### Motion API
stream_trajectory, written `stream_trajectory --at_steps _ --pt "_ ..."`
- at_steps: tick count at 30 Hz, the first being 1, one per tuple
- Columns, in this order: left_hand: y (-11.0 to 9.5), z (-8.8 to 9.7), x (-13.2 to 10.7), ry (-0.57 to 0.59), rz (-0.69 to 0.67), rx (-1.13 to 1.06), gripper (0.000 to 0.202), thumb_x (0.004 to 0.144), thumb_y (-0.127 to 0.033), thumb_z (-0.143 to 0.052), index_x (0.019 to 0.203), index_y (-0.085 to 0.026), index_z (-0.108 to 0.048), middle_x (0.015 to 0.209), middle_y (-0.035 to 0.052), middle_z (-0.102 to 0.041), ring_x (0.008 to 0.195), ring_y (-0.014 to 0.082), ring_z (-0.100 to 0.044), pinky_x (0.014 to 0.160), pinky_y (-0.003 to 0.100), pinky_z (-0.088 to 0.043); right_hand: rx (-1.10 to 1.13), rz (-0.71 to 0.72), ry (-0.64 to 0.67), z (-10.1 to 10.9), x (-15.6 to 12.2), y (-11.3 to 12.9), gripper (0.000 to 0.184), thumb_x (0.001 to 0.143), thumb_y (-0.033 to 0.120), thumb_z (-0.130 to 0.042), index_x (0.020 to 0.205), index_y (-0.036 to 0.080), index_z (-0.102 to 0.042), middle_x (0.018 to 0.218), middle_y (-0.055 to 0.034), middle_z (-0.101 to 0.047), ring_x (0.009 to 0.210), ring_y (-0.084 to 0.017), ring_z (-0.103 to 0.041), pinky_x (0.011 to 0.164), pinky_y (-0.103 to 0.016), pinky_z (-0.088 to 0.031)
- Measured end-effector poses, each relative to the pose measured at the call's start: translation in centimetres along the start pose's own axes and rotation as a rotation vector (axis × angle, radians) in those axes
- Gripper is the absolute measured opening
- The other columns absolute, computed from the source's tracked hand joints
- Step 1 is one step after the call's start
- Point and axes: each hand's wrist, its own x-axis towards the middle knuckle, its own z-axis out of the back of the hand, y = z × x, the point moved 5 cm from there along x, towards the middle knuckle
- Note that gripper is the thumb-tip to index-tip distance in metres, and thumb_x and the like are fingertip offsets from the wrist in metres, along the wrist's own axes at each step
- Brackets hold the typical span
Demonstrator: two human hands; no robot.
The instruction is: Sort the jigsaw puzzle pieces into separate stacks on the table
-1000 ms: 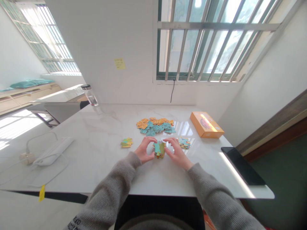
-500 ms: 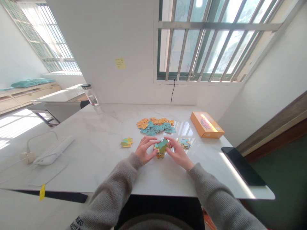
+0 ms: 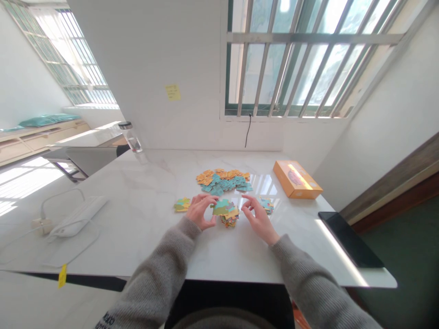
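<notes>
A green-and-blue joined chunk of jigsaw puzzle pieces point(image 3: 222, 207) lies over a small pile of puzzle pieces point(image 3: 229, 222) near the table's middle. My left hand point(image 3: 201, 211) curves around the chunk's left side. Its index fingertip is at the upper left edge, while the thumb is apart below. To the right, my right hand point(image 3: 257, 218) is off the chunk, fingers bent and apart, with nothing visible in them. A yellow-green puzzle cluster point(image 3: 181, 204) sits just left of my left hand. Partly behind my right hand is a light-blue puzzle cluster point(image 3: 267, 205).
A heap of orange and teal puzzle pieces point(image 3: 224, 181) lies farther back. An orange box point(image 3: 297, 179) stands at the back right, and a black tablet-like slab point(image 3: 350, 238) lies along the right edge. A power strip point(image 3: 80, 217) with cables and a bottle point(image 3: 132, 137) are left.
The puzzle chunk has shifted left and turned, its olive part now on the left. My right hand has let go of it and moved slightly right. My left hand has moved a little left.
</notes>
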Motion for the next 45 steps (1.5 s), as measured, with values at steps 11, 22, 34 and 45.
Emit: stream_trajectory --at_steps 11,22,34,45 --pt "11.7 5.4 -5.6 0.158 0.386 0.193 0.026 0.067 -0.023 -0.062 0.093 -0.024 -0.056 0.12 0.0031 -0.071 0.111 0.0281 -0.055 0.101 0.047 -0.038 -0.107 0.077 0.039 0.0 -0.3 -0.4 0.033 0.095 0.026 -0.047 0.126 0.022 -0.055 0.079 -0.0003 -0.058 0.079 -0.018 -0.058 0.082 -0.035 -0.046" --pt "13.7 5.8 -6.8 0.208 0.462 0.174 0.026 0.068 -0.026 -0.059 0.094 -0.025 -0.056 0.125 0.0017 -0.069 0.116 0.0277 -0.054 0.106 0.047 -0.037 -0.155 0.102 0.058 -0.1 -0.4 -0.3 0.032 0.094 0.024 -0.048 0.125 0.022 -0.057 0.077 -0.0004 -0.058 0.077 -0.019 -0.057 0.079 -0.034 -0.048" --pt "14.2 5.4 -7.1 0.212 0.475 0.18 0.026 0.065 -0.025 -0.059 0.091 -0.024 -0.058 0.126 0.0033 -0.069 0.116 0.0299 -0.056 0.103 0.05 -0.04 -0.283 0.198 0.195 -1.0 -0.7 -0.1 0.029 0.094 0.022 -0.052 0.122 0.026 -0.06 0.135 -0.0094 -0.057 0.126 -0.027 -0.049 0.11 -0.051 -0.039" --pt "5.9 2.4 -2.5 0.097 0.171 0.093 0.012 0.083 -0.027 -0.058 0.093 -0.023 -0.062 0.105 0.0055 -0.071 0.106 0.0256 -0.059 0.095 0.044 -0.041 -0.244 0.135 0.263 -1.4 -0.7 -0.3 0.024 0.094 0.022 -0.052 0.116 0.025 -0.061 0.14 -0.0091 -0.056 0.131 -0.026 -0.047 0.112 -0.051 -0.038"
